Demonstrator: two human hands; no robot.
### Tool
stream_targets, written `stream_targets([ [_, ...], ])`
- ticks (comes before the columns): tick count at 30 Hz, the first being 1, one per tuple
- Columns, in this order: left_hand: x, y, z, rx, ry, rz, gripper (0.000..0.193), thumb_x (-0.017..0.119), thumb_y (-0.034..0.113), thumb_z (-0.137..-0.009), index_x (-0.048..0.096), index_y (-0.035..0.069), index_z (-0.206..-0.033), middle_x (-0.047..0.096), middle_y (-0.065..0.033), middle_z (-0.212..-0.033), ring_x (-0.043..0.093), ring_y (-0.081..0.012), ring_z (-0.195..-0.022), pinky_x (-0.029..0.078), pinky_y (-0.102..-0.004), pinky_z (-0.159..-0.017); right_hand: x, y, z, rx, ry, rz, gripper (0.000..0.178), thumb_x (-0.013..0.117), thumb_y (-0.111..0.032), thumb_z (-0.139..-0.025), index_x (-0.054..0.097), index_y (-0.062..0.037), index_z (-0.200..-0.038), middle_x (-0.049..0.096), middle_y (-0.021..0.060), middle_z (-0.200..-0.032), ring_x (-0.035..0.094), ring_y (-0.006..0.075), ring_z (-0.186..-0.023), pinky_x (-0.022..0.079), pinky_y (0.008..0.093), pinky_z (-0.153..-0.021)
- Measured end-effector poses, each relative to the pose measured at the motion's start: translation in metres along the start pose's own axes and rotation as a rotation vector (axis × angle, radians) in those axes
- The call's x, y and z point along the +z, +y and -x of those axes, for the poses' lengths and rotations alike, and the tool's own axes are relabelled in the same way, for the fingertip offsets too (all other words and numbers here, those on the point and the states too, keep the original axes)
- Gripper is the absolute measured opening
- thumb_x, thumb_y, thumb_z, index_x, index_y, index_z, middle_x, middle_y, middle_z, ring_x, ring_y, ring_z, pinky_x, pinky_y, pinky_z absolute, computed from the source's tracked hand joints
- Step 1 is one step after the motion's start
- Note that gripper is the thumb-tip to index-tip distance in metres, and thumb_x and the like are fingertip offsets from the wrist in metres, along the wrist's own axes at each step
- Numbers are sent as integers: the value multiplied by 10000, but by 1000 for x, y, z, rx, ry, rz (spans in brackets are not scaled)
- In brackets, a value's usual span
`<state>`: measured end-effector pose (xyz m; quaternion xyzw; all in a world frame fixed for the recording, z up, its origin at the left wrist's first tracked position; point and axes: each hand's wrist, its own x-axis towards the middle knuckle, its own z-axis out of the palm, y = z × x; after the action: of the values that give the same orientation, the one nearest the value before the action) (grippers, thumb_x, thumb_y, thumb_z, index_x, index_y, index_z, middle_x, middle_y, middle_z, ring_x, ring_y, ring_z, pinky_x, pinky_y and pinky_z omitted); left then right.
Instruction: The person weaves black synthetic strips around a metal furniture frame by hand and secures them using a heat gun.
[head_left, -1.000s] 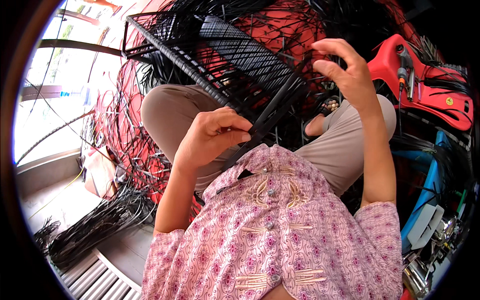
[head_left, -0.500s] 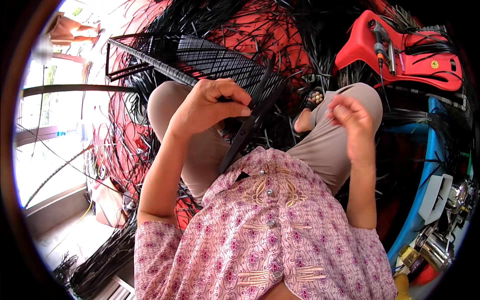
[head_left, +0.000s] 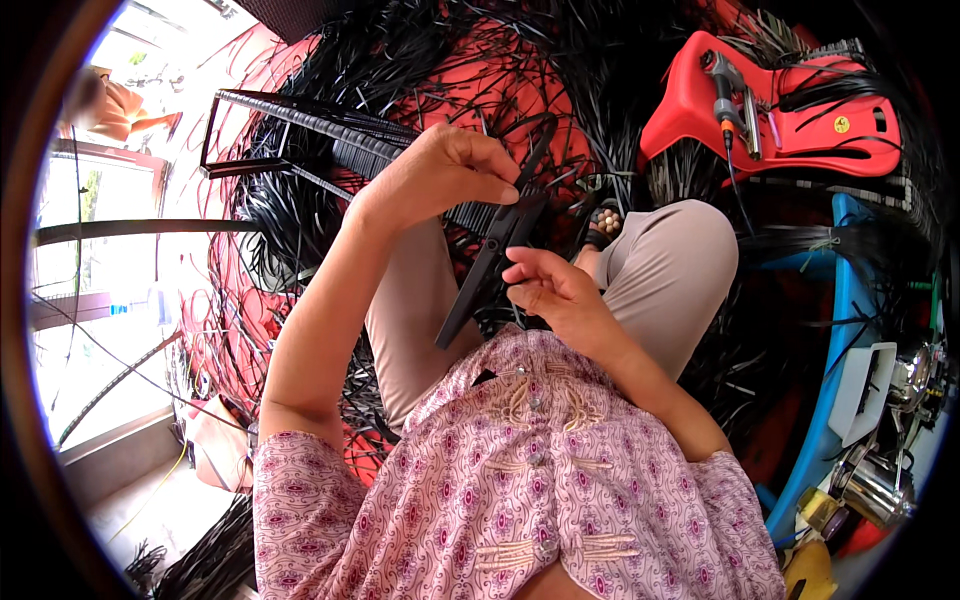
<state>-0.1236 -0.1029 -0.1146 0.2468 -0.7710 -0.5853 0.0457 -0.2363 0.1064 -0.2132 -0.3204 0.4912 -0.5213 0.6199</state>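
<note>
A dark frame with grey and black strips woven across it [head_left: 362, 156] leans by my left leg, and its flat black bar [head_left: 470, 300] slants down to my lap. My left hand [head_left: 435, 178] is closed above this bar, thumb and forefinger pinched on a black strip [head_left: 538, 150] that curves up beyond the fingertips. Just right of the bar is my right hand [head_left: 565, 297], its fingers curled and thumb against the forefinger. Whatever that pinch holds, if anything, is too small to make out. The left hand hides part of the weave.
Loose black strips [head_left: 385, 60] lie heaped over the red floor covering [head_left: 500, 75]. To the far right, a red plastic seat [head_left: 690, 95] bears a power tool [head_left: 724, 95] with a cord. A blue tub [head_left: 815, 430] with metal pots [head_left: 878, 490] stands at my right side.
My right hand has swung left from over my right knee to beside the black bar. The left hand has shifted slightly up and keeps its pinch. The view has turned a little.
</note>
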Motion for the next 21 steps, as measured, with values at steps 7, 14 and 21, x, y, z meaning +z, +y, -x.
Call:
stream_targets([
  [7,2,-2,-19,-19,-6,-1,93,762,43,-769,713,24,-846,634,48,-736,542,-24,-691,433,-217,-620,7,-17,-22,37,-10,-129,338,635,-175,-957,541,-60,-1260,624,29,-1047,609,93,-866,476,236,-712],
  [14,7,-5,-14,-64,25,-40,99,770,62,-770,702,21,-829,627,39,-741,547,-39,-686,430,-232,-610,5,-15,-26,83,-1,-162,273,622,-186,-956,589,-25,-1174,663,35,-972,621,94,-828,470,239,-691],
  [21,17,3,-19,222,78,-271,120,772,69,-761,663,25,-783,618,-11,-779,565,-92,-696,448,-250,-621,-7,-14,-25,97,84,-218,280,626,-205,-953,603,-28,-1169,682,34,-972,634,104,-808,483,249,-673],
])
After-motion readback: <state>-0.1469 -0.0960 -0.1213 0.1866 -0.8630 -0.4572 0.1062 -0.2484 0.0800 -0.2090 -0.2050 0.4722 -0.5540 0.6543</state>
